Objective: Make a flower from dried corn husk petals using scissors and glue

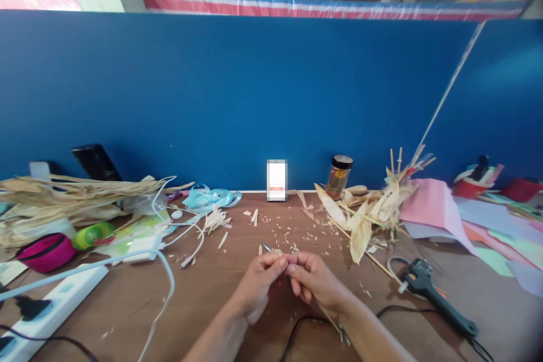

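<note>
My left hand (262, 280) and my right hand (313, 278) meet above the near middle of the brown table (212, 305). Both have fingers and thumb pinched together, tip to tip. A pale scrap (276, 251) shows at the left fingertips, and a pointed metal tip (266, 247) sticks out just beyond them. What tool it belongs to, and which hand holds it, is hidden. Below my right hand a thin pale stalk (331, 318) slants toward me, passing by the wrist. Small pale shavings (288, 232) lie scattered around and beyond the hands.
Dried corn husks (360, 232) and a lidded jar (339, 175) stand back right, before coloured paper (428, 203). A glue gun (441, 294) lies at right. Left are more husks (76, 195), blue ribbon (207, 198), cables and a power strip (63, 300). A blue partition (254, 96) closes the back.
</note>
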`<state>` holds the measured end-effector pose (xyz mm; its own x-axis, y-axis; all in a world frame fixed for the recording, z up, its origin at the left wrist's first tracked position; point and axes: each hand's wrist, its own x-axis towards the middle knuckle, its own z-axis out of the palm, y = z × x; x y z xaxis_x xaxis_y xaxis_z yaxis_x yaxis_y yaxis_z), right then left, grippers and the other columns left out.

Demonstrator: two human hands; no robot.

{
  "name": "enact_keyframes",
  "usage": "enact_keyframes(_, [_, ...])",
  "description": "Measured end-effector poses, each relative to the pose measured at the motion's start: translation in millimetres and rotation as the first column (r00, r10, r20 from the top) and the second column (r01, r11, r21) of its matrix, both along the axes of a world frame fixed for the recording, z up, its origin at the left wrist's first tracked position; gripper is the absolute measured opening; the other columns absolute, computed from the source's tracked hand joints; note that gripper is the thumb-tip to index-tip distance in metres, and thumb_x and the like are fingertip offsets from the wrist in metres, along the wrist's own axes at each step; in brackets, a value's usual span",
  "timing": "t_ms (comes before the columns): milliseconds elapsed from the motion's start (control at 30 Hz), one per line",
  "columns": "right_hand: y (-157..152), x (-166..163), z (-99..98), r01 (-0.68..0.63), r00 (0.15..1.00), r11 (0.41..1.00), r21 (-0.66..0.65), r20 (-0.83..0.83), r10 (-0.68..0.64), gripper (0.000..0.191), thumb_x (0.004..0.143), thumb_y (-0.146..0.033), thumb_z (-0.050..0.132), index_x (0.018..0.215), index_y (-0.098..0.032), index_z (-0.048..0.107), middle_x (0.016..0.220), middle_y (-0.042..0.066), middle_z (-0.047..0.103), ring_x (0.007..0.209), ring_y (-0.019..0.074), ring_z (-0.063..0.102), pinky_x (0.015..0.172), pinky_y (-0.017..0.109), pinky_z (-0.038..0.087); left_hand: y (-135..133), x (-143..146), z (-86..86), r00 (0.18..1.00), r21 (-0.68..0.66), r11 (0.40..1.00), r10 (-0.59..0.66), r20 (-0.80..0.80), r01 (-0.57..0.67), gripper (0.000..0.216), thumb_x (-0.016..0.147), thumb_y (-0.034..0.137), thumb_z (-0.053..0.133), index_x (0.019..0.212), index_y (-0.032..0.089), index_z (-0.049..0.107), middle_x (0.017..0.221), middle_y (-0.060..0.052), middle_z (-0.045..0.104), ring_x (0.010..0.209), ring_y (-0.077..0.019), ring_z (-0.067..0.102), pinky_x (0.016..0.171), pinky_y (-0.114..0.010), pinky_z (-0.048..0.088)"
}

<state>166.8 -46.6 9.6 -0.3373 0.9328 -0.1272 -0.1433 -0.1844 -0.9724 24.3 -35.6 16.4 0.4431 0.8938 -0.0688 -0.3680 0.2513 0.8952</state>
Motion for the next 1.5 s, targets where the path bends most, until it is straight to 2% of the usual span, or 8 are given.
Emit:
enact_keyframes(433, [-1, -2, -3.4, -0.037, 0.999, 0.999, 0.018, 0.024, 0.037, 0.028, 0.073, -0.042, 0.060, 0.072, -0.015, 0.050, 0.048, -0.006, 0.055, 0.030, 0.0008, 0.032, 0.033, 0.014, 0.018, 3, 3, -3.4, 0.974, -0.104, 0.969, 0.226, 0.019, -0.222, 0.035, 0.059, 0.035, 0.071, 0.050, 0.014, 0.044, 0.043, 0.007, 0.040, 0.041, -0.0033, 0.029, 0.040, -0.017, 0.020])
enact_keyframes(533, [-2, -2, -2.2, -0.030, 0.998, 0.999, 0.028, 0.048, 0.028, 0.029, 0.073, -0.042, 0.059, 0.072, -0.015, 0.051, 0.048, -0.006, 0.055, 0.030, 0.0006, 0.031, 0.033, 0.014, 0.017, 2, 2, 1.0, 0.970, -0.135, 0.964, 0.239, 0.053, -0.230, 0.032, 0.063, 0.037, 0.068, 0.055, 0.014, 0.047, 0.041, 0.008, 0.040, 0.038, -0.0018, 0.028, 0.037, -0.014, 0.020])
enact_keyframes(767, [0, 0, -1.3, -0.010, 0.999, 1.000, 0.010, 0.042, 0.010, 0.032, 0.074, -0.045, 0.058, 0.074, -0.014, 0.050, 0.048, -0.006, 0.054, 0.030, 0.0005, 0.031, 0.033, 0.014, 0.016, 3, -3, 5.3, 0.963, -0.205, 0.970, 0.172, 0.210, -0.128, 0.019, 0.062, 0.021, 0.073, 0.069, 0.013, 0.057, 0.065, 0.000, 0.061, 0.055, -0.0041, 0.054, 0.054, -0.012, 0.044])
enact_keyframes(933, [3, 2, -1.3, 0.018, 1.000, 1.000, -0.001, -0.014, -0.018, 0.031, 0.075, -0.045, 0.057, 0.074, -0.015, 0.048, 0.046, -0.007, 0.052, 0.030, 0.0004, 0.029, 0.033, 0.014, 0.019, 3, -6, 10.8, 0.974, -0.231, 0.969, 0.128, 0.185, -0.084, 0.037, 0.062, 0.010, 0.071, 0.098, 0.012, 0.061, 0.082, -0.007, 0.066, 0.072, -0.0089, 0.060, 0.068, -0.016, 0.048])
enact_keyframes(1067, [2, 1, -1.0, 0.024, 1.000, 1.000, 0.004, 0.008, -0.024, 0.032, 0.074, -0.046, 0.058, 0.073, -0.015, 0.049, 0.046, -0.007, 0.052, 0.030, 0.0006, 0.030, 0.033, 0.014, 0.019, 5, -4, 7.5, 0.981, -0.226, 0.966, 0.155, 0.120, -0.125, 0.022, 0.066, 0.017, 0.069, 0.086, 0.011, 0.065, 0.072, -0.005, 0.065, 0.056, -0.0053, 0.056, 0.055, -0.013, 0.046])
enact_keyframes(1200, [1, 0, -1.9, 0.016, 0.999, 1.000, 0.009, 0.048, -0.017, 0.032, 0.073, -0.046, 0.059, 0.072, -0.015, 0.049, 0.047, -0.006, 0.053, 0.030, 0.0007, 0.032, 0.033, 0.014, 0.019, 6, -3, 1.1, 0.981, -0.098, 0.976, 0.193, -0.002, -0.193, 0.021, 0.068, 0.030, 0.066, 0.071, 0.009, 0.065, 0.052, 0.000, 0.059, 0.034, 0.0007, 0.034, 0.036, -0.012, 0.028])
enact_keyframes(1367, [0, 0, -3.3, -0.015, 0.999, 1.000, 0.009, 0.043, 0.015, 0.030, 0.073, -0.043, 0.059, 0.071, -0.015, 0.050, 0.047, -0.006, 0.055, 0.030, 0.0008, 0.032, 0.033, 0.014, 0.017, 6, -2, -0.1, 0.954, -0.102, 0.948, 0.297, -0.049, -0.300, 0.027, 0.060, 0.035, 0.071, 0.059, 0.010, 0.060, 0.038, 0.006, 0.046, 0.034, -0.0006, 0.031, 0.036, -0.013, 0.022])
enact_keyframes(1500, [-1, -1, -0.7, -0.034, 0.997, 0.999, 0.014, 0.074, 0.033, 0.030, 0.074, -0.044, 0.058, 0.072, -0.015, 0.051, 0.047, -0.006, 0.055, 0.029, 0.0005, 0.031, 0.032, 0.014, 0.015, 6, -1, 2.0, 0.954, -0.151, 0.944, 0.299, 0.006, -0.294, 0.030, 0.058, 0.034, 0.073, 0.055, 0.012, 0.052, 0.052, 0.002, 0.057, 0.039, -0.0022, 0.041, 0.039, -0.013, 0.030])
